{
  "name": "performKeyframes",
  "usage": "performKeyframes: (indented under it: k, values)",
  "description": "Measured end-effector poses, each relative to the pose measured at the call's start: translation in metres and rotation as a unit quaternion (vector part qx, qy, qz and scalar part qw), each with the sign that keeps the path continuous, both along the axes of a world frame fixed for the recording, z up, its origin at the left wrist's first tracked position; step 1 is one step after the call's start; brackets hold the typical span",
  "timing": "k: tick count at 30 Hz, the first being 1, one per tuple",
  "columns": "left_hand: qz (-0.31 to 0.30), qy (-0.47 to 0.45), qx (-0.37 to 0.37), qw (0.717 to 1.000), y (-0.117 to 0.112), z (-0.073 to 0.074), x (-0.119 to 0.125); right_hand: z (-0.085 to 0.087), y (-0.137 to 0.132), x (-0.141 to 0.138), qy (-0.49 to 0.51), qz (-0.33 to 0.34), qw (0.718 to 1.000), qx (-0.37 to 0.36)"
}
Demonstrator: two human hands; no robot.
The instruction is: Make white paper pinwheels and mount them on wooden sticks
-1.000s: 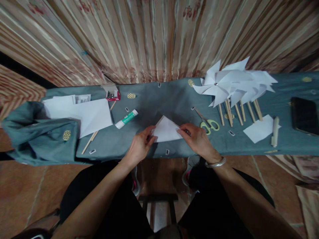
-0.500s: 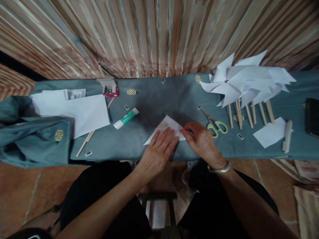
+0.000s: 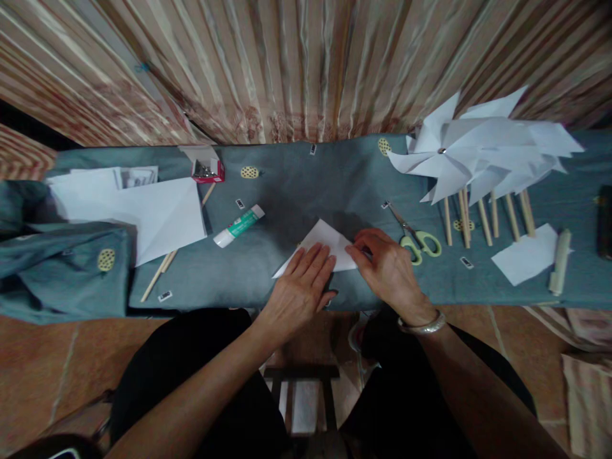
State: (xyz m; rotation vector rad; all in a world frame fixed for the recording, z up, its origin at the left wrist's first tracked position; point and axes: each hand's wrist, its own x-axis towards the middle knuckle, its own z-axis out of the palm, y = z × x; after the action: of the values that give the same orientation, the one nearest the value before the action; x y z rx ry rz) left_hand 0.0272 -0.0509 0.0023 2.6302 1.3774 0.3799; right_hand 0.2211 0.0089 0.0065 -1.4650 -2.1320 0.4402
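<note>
Crosswise, paper triangle (image 3: 331, 238) (apex (image 3: 319, 224) forward)

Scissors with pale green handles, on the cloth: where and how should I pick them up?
Probably by the two rounded pale green loops of the metal-bladed scissors, coming from the near right side with the bare right hand. The scissors lie flat, loops towards you, while the slim grey metal blades point away and to the left.

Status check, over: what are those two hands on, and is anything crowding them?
Left hand laid over folded white paper. Right hand at paper's right corner, thumb touching. Scissors close beside right hand, paper unobstructed.
</note>
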Motion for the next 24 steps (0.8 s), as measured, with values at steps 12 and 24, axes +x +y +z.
performKeyframes:
  k: [12, 24]
  values:
    - [-0.002, 0.004, -0.023, 1.0, 0.0009, -0.0006, -0.0006, -0.0006, 0.0017, -0.0006, -0.013, -0.001, 1.0, 0.005]
    - [-0.004, 0.005, -0.016, 1.0, 0.0007, -0.0049, -0.0012, -0.0002, 0.0016, -0.0022, -0.016, -0.007, 1.0, 0.0]
